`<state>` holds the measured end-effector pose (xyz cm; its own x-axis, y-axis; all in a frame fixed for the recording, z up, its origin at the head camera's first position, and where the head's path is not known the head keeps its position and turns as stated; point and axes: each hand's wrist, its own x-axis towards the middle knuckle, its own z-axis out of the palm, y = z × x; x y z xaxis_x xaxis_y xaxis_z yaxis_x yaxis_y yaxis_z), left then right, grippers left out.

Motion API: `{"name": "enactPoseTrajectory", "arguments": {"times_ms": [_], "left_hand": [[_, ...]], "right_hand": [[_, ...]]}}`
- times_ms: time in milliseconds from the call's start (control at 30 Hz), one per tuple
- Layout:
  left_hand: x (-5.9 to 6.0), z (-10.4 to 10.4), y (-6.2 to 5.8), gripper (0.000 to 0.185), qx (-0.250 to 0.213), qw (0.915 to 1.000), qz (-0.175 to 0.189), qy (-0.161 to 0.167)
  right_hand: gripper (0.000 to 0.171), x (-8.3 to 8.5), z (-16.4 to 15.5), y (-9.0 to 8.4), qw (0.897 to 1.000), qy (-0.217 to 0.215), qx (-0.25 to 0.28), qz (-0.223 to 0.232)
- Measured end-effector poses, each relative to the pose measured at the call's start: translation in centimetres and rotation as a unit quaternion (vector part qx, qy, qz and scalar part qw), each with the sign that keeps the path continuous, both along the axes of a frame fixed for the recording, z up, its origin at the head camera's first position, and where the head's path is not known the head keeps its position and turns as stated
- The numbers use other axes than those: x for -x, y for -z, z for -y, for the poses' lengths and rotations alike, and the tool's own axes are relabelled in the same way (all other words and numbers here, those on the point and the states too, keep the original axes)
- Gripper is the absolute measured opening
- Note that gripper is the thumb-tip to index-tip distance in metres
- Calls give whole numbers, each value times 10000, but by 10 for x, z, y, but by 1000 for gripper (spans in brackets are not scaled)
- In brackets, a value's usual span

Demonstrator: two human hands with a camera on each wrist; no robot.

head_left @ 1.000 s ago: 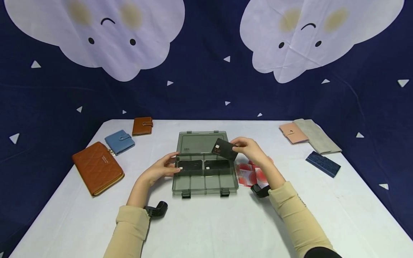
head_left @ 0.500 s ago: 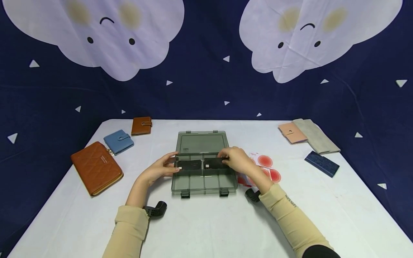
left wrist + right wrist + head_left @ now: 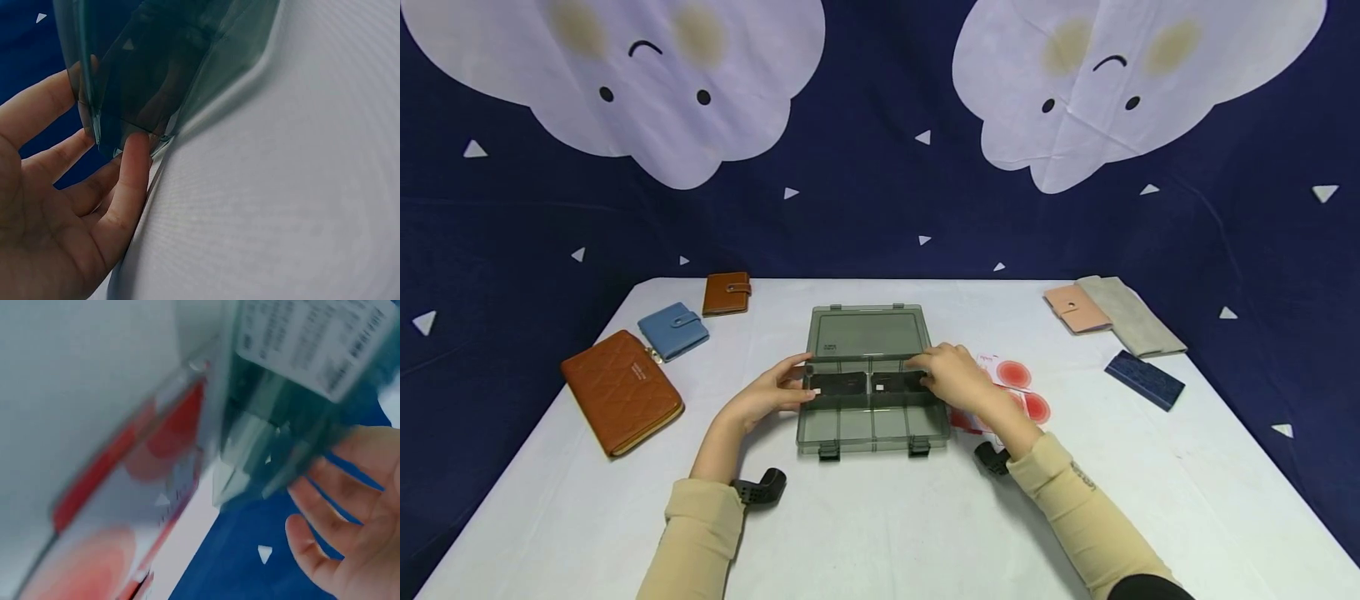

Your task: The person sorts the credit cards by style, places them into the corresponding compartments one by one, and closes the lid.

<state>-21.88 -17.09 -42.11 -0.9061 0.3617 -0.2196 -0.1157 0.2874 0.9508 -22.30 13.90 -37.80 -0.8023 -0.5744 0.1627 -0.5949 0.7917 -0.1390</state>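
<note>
While your right hand (image 3: pixel 951 379) rests straight-fingered on the black card (image 3: pixel 898 382) in the box's (image 3: pixel 872 425) far right compartment, your left hand (image 3: pixel 775 390), fingers relaxed, steadies the left wall. If you press unevenly, the card could ride up onto a divider or tip. It lies flat, long axis left to right.
</note>
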Motion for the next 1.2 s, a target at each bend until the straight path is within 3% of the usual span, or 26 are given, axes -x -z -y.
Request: {"name": "enactPoseTrajectory", "arguments": {"times_ms": [100, 200, 467, 900, 1200], "left_hand": [[-1, 1, 0, 75, 32, 10000, -22, -9], [-2, 2, 0, 75, 54, 10000, -33, -7], [-2, 4, 1, 76, 80, 10000, 39, -37], [-2, 4, 1, 77, 65, 10000, 40, -59], [-1, 2, 1, 76, 69, 10000, -3, -37]], "right_hand": [[30, 2, -12, -6, 9984, -57, 552, 80], [30, 4, -30, -10, 9939, 219, 1029, 324], [31, 9, -80, -5, 9805, 894, 1412, 1039], [50, 20, -119, 10, 9666, 1783, 279, 1817], [56, 23, -119, 7, 9605, 2109, 290, 1792]]}}
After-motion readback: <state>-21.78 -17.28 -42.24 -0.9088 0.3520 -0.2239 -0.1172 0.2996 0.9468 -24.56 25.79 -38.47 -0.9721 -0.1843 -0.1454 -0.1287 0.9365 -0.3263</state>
